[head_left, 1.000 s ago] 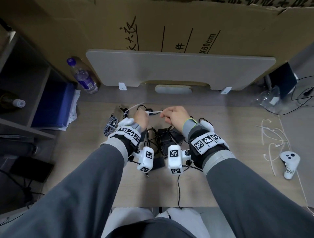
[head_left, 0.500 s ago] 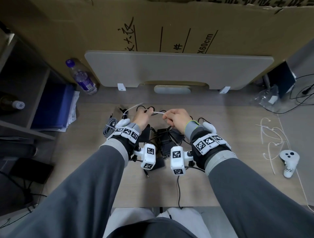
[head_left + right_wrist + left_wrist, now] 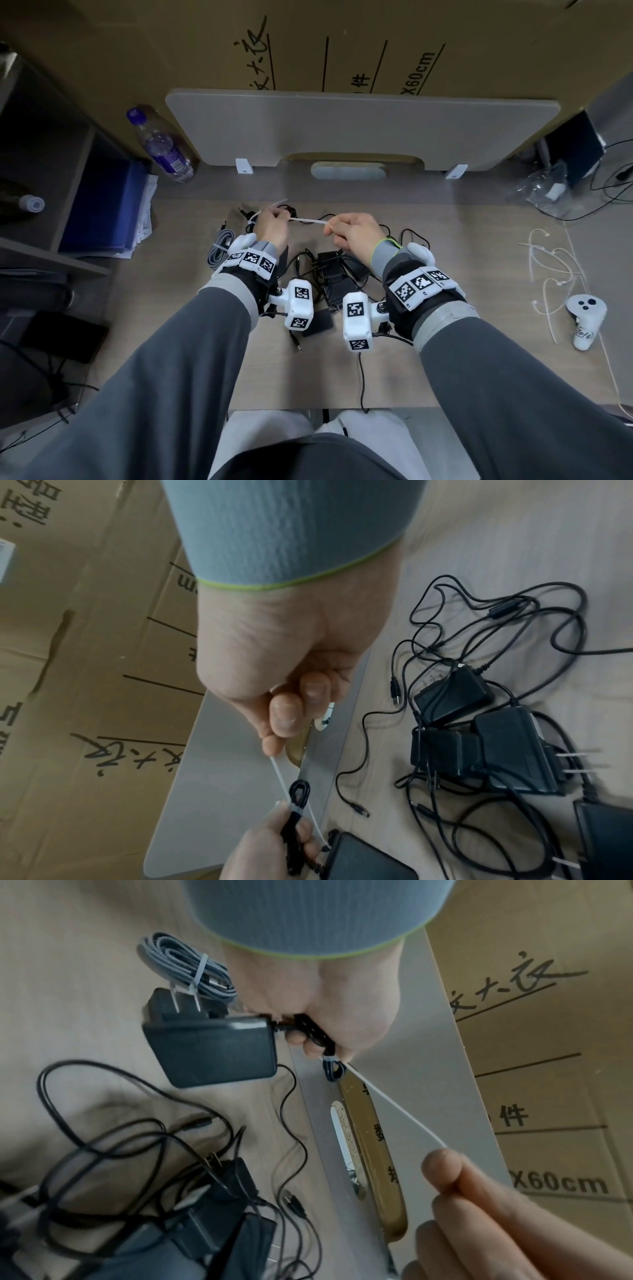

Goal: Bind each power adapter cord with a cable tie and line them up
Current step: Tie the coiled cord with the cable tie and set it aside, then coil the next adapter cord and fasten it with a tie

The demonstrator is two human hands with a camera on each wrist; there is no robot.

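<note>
My left hand [image 3: 272, 222] grips the folded black cord bundle [image 3: 332, 1069] of a black power adapter [image 3: 209, 1047], which lies just below the fist. A white cable tie [image 3: 308, 220] is looped round the bundle [image 3: 298, 791]. Its tail [image 3: 387, 1102] runs taut to my right hand [image 3: 352, 229], which pinches it between thumb and fingertips [image 3: 279, 721]. Both hands hover over the far middle of the desk. A pile of loose adapters with tangled cords [image 3: 332, 277] lies under my wrists.
A grey braided cable [image 3: 219, 246] bound with a tie lies at the left. Spare white ties [image 3: 548, 260] and a white controller [image 3: 585, 318] lie at the right. A grey board [image 3: 342, 130], a cardboard box and a water bottle [image 3: 161, 147] stand behind.
Both hands have kept their hold and stayed almost in place. The tie stays stretched between them, with only a slight shift of the hands.
</note>
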